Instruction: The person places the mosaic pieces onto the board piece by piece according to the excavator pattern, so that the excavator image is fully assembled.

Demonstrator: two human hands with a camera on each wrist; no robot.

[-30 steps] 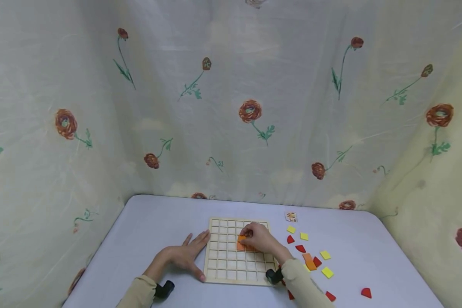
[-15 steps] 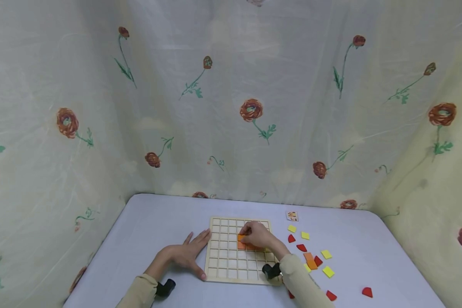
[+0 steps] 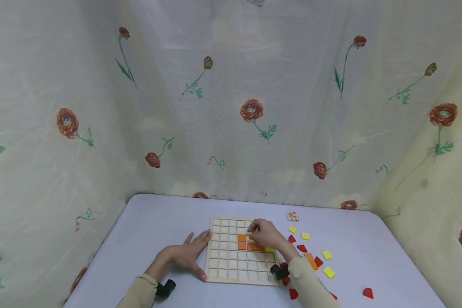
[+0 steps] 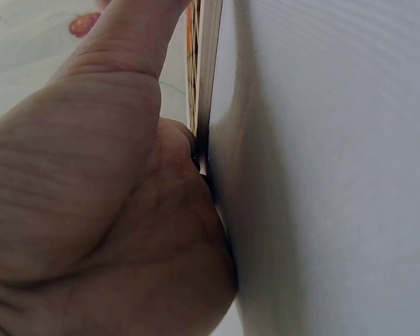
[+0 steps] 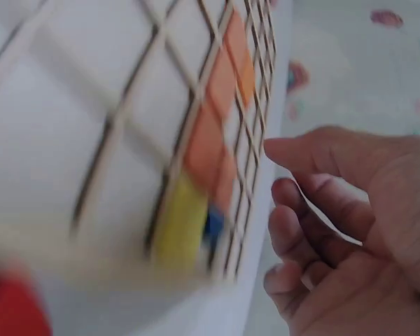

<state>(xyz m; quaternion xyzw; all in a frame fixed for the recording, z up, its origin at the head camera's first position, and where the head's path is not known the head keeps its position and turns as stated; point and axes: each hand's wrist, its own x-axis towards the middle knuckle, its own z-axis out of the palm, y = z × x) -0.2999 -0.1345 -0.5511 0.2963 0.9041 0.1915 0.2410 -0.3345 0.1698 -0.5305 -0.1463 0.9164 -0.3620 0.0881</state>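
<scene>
A wooden grid board (image 3: 221, 280) lies on the white table. My left hand (image 3: 185, 256) is spread beside it, fingertips at the left edge and thumb at the near left corner. In the left wrist view, the board's side (image 4: 210, 66) shows past that hand's palm. My right hand (image 3: 268, 235) hovers over the upper right part of the board, fingers bent, nothing between thumb and fingertips. Just left of it, a bright orange tile (image 3: 241, 238) sits in a cell above a row of darker orange tiles (image 3: 251, 247). A yellow tile (image 3: 269, 250) ends that row.
Yellow squares (image 3: 329, 272), red quarter-round pieces (image 3: 367, 293) and overlapping orange tiles (image 3: 311, 260) lie loose right of the board. A small printed card (image 3: 292, 216) is behind them. A small blue piece (image 5: 213, 225) shows beside the yellow tile in the right wrist view. Flowered curtains surround the table.
My right hand has come off the bright orange tile and shifted slightly right, uncovering it and more of the row below. My left hand has stayed at the board's edge.
</scene>
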